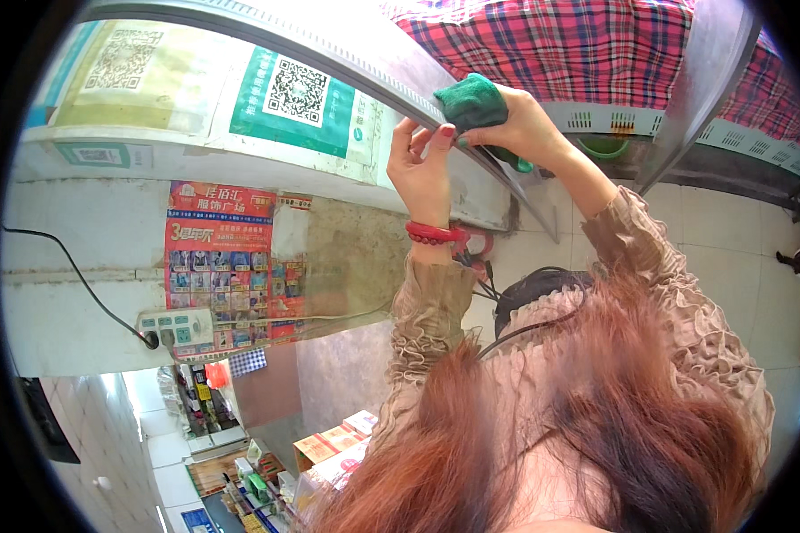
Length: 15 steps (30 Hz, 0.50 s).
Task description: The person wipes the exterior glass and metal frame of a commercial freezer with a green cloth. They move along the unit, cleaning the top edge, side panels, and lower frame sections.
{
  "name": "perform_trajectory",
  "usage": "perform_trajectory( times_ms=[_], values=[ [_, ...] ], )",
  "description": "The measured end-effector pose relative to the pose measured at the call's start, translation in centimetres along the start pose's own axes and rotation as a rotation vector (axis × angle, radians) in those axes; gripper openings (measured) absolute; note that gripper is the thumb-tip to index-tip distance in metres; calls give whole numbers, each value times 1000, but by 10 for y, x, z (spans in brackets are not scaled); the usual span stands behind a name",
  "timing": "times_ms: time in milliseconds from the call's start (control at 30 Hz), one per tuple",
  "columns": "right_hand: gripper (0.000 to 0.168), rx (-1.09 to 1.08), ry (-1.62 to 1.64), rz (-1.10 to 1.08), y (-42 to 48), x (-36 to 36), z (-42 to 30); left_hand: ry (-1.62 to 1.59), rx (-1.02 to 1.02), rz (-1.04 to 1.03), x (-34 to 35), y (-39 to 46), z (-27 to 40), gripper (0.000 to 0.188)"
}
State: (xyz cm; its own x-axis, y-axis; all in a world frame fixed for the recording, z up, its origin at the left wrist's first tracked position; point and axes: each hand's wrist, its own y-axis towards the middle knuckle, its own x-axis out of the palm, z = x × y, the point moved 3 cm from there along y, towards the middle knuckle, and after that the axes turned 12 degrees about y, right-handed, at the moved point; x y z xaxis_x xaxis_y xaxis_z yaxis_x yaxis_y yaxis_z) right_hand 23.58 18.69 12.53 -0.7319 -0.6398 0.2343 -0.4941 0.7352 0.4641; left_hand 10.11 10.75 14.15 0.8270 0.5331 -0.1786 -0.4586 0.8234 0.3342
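In the head view, a folded green cloth (472, 103) is in my right hand (530, 126), pressed against a silver metal rail (367, 90). A corner of the cloth hangs below my fingers. My left hand (421, 166), with red bracelets at the wrist, grips the lower edge of the same rail just left of the cloth. The rail runs from the upper left to the corner between my hands, where another metal edge goes down to the right. Part of the left fingers is hidden behind the rail's edge.
White panels with printed-code signs (299, 93) lie left of the rail. Red plaid fabric (560, 46) hangs behind a slotted strip, with a green basin (603, 148) below. A power strip (177, 328) with cords and a red poster are on the left. Boxes (333, 443) stand at lower left.
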Motion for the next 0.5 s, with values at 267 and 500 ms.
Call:
perform_trajectory(
  times_ms=[267, 500],
  values=[
    [38, -202, -249, 69, 2, 12, -9, -2, 105, 51, 1, 2, -4, 21],
    [33, -311, -427, 92, 20, 14, -7, 128, 104, 76, -14, 13, 0, 29]
  ],
)
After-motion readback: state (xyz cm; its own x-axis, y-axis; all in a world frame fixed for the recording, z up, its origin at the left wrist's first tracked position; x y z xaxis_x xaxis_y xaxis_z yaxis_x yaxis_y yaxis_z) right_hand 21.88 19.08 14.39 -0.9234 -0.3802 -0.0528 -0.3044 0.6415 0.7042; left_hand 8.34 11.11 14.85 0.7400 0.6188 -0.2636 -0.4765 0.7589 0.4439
